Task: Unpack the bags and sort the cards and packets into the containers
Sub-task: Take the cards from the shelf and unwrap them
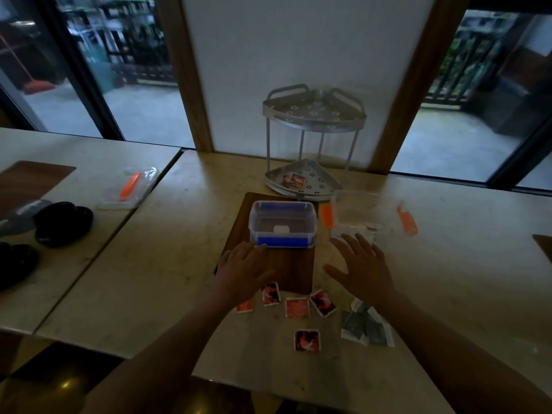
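A clear plastic box with blue clips (pixel 283 224) stands on a dark wooden board (pixel 265 264). My left hand (pixel 242 268) hovers flat just in front of the box, fingers apart, holding nothing. My right hand (pixel 360 264) is spread open to the box's right, near a clear bag with orange zip ends (pixel 369 215). Several red cards (pixel 297 307) lie on the table below my hands, one card (pixel 307 340) nearer me. Grey packets (pixel 366 324) lie at the right of the cards. A card (pixel 294 180) rests on the lower tier of the metal corner rack (pixel 303 177).
A second clear bag with an orange strip (pixel 128 188) lies on the left table. Black dishes (pixel 62 224) and another wooden board (pixel 27 180) are at the far left. A gap separates the two tables. Windows run behind.
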`<state>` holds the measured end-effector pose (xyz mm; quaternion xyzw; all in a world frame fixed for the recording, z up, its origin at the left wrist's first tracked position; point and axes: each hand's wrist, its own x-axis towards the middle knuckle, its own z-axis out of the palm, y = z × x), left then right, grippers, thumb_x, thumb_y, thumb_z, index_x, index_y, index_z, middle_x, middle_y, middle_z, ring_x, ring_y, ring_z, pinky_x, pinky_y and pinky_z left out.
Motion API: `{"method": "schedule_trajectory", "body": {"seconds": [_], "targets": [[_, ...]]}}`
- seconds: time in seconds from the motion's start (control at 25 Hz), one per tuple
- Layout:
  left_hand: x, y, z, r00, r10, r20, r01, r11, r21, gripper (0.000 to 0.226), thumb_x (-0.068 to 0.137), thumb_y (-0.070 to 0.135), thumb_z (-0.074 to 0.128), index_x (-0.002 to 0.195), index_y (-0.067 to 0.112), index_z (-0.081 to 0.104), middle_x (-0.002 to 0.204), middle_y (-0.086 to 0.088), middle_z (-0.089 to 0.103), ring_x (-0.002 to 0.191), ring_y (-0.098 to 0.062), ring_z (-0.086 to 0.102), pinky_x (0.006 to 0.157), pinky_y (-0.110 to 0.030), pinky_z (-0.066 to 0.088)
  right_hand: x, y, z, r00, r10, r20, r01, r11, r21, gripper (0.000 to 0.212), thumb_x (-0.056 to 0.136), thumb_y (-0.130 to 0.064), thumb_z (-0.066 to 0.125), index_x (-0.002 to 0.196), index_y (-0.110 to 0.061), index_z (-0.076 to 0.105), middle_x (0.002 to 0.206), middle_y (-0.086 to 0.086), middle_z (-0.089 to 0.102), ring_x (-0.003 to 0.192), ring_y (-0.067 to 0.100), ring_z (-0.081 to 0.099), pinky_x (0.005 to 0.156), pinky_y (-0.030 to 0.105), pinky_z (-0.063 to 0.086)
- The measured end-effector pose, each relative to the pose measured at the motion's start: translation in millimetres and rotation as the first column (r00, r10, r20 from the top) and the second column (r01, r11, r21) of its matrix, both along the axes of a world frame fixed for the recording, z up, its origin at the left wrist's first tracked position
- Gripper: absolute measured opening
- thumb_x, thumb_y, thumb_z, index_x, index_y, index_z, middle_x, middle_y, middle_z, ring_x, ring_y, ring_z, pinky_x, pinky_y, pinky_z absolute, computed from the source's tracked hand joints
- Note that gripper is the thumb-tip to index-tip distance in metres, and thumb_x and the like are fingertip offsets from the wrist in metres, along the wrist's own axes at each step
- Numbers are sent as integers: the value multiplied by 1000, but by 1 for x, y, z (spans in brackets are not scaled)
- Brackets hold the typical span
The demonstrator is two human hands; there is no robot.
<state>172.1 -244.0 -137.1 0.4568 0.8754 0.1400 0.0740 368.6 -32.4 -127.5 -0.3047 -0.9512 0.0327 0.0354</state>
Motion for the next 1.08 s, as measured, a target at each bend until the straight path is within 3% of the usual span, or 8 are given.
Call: {"method": "schedule_trajectory", "body": {"seconds": [0.2,0.4,0.8,0.96,1.08], "targets": [[-15,19,1,1000,-2,-10,2,1000,13,75,86,68,36,149,29,25,158,0,25,145,-20,21,117,-45,15,-20,20,-1,1000,28,0,-28,999,-23,71,87,-70,36,148,-36,22,159,-2,24,148,25,18,116,52,19],[-31,58,7,1000,6,-9,-6,999,47,71,85,66,44,145,33,28,154,1,32,141,-21,31,115,-48,23,-32,53,1,999,28,-19,-29,999,-22,71,88,-70,37,148,-36,23,159,-1,25,148,26,16,116,53,19],[-61,116,21,998,49,-31,-48,998,49,74,85,65,48,147,32,26,156,3,28,142,-19,28,116,-45,22,-60,113,15,995,36,-97,-41,998,-52,72,88,-69,39,148,-32,25,159,2,26,148,28,17,116,54,19],[-90,133,24,1000,6,-9,-5,999,52,73,84,62,53,146,35,27,155,5,29,142,-18,26,116,-49,23,-86,124,17,990,34,-138,-36,999,-10,76,83,-74,24,145,-30,33,155,3,34,145,29,25,112,55,27],[-113,146,24,999,-33,-17,34,998,62,71,85,59,55,145,32,31,154,3,31,142,-18,28,116,-48,24,-106,130,18,989,3,-147,-5,1000,-16,78,82,-76,18,145,-32,31,156,3,32,146,27,23,113,53,24]]}}
